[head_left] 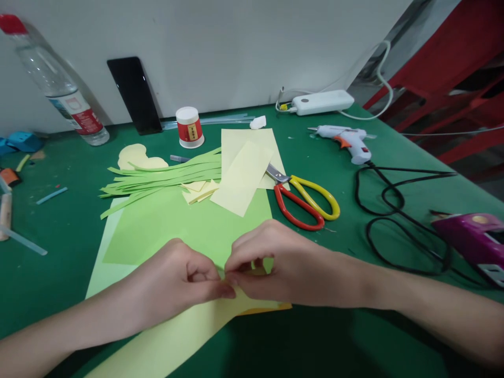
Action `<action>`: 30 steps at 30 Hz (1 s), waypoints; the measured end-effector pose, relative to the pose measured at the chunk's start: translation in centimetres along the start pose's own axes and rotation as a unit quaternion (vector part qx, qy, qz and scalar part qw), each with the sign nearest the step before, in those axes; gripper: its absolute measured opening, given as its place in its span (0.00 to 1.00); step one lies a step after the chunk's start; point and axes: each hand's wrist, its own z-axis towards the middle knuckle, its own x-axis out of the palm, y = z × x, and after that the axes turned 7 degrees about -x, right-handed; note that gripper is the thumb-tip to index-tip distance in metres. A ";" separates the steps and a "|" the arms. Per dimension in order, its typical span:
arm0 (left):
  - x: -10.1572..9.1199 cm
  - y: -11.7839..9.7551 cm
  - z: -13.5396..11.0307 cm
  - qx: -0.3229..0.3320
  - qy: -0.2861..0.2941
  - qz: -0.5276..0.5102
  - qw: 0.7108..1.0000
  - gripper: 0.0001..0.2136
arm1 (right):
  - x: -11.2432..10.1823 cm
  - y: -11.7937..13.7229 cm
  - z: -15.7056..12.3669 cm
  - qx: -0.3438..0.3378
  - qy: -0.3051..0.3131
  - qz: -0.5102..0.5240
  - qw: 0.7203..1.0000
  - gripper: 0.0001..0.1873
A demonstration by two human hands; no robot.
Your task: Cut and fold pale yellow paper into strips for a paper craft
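My left hand [179, 275] and my right hand [275, 262] meet over a green paper sheet [165, 226] near the table's front edge. Both hands are closed in a pinch on a small yellow paper piece [252, 271], mostly hidden by the fingers. Under the green sheet lies a pale yellow sheet [165, 341]. Behind the hands lie a pile of green paper strips [157, 178], pale yellow paper rectangles [242, 176] and small yellow scraps [199, 190].
Red-and-yellow scissors [305, 199] lie right of the papers. A glue gun [346, 142] with a black cord [394, 210], a white power bank [321, 101], a glue pot [189, 127], a black phone [135, 94], a plastic bottle [59, 84] and a purple device [472, 239] stand on the green table [55, 220].
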 end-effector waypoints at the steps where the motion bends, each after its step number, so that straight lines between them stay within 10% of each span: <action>1: -0.1 -0.1 -0.1 0.004 -0.004 -0.007 1.000 0.16 | -0.3 0.1 -0.1 0.001 0.005 -0.005 1.000 0.09; 8: -0.6 -0.6 -0.4 -0.015 -0.009 -0.007 1.000 0.15 | -3.5 -0.2 -1.1 0.072 0.039 -0.084 0.993 0.11; 12: -0.8 -0.9 -0.3 -0.018 -0.008 -0.007 1.000 0.15 | -4.9 -0.2 -1.2 0.102 -0.058 -0.106 0.987 0.10; 15: -0.8 -0.5 0.0 -0.010 -0.005 0.005 1.000 0.15 | -4.1 0.0 -0.7 0.119 -0.092 -0.047 0.987 0.09; 20: -0.2 1.1 0.7 0.026 -0.023 0.031 0.999 0.18 | -0.7 -0.2 0.1 0.126 0.018 0.057 0.990 0.09; 30: 0.6 1.2 0.8 0.087 -0.111 0.070 0.988 0.20 | 1.2 -0.2 0.4 0.171 -0.093 0.012 0.981 0.05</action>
